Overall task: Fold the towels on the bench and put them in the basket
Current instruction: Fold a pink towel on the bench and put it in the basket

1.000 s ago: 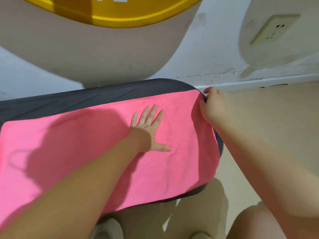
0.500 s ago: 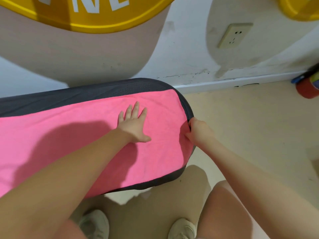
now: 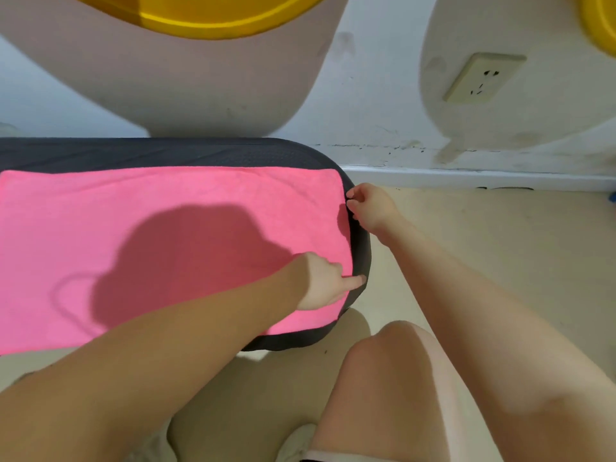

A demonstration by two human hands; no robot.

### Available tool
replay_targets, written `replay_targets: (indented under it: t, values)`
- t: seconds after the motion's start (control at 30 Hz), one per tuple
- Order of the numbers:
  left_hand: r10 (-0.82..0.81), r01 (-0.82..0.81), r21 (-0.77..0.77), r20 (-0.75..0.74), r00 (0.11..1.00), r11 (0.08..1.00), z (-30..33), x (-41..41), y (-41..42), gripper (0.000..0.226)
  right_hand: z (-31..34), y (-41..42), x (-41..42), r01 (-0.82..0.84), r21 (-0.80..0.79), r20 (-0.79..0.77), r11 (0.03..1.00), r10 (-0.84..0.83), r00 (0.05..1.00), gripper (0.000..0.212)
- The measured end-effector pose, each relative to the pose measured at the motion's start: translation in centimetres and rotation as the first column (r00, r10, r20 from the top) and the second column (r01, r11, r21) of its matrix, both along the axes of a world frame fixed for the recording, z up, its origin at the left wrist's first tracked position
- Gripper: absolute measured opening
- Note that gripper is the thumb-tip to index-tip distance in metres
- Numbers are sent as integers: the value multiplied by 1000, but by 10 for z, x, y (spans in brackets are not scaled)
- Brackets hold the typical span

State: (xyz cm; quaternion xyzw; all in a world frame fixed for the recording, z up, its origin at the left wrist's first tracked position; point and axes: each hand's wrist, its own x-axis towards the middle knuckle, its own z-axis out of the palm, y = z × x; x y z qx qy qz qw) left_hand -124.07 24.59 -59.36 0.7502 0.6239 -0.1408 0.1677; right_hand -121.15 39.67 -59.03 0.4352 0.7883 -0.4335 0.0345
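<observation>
A pink towel (image 3: 160,228) lies spread flat over a dark padded bench (image 3: 200,151), reaching to the bench's rounded right end. My right hand (image 3: 370,205) is at the towel's far right edge, fingertips pinching the cloth at the far corner. My left hand (image 3: 326,281) rests near the towel's near right corner, fingers curled onto the cloth with the thumb pointing toward the edge; whether it grips the cloth is unclear. No basket is in view.
A white wall with a socket (image 3: 483,78) stands behind the bench. Yellow rims (image 3: 206,18) show at the top. Beige floor (image 3: 500,248) lies to the right. My knee (image 3: 393,361) and shoes are below the bench end.
My left hand has left the towel's middle, where it lay flat, and moved to the near right corner with fingers curled. My right hand has shifted back up along the right edge.
</observation>
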Motion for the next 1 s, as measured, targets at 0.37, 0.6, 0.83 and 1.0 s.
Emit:
replay_targets:
  t: [0.37,0.6,0.83,1.0]
  values:
    - [202,-213,253,70,977,944,-8,-9,-21,45,-21,-1,-21,-3,172,82,985,-12,997,9]
    - [626,-697,41,405,666,716,8,-19,-39,38,-5,-10,-37,111,-61,-163,992,-120,979,23]
    - [689,-948,-156,720,84,278,43,-45,-93,51,22,-52,-91,111,-317,-396,942,-238,887,12]
    - [699,-952,-273,708,-100,140,56,-82,-142,65,36,-115,-136,-67,-184,-544,981,-45,838,23]
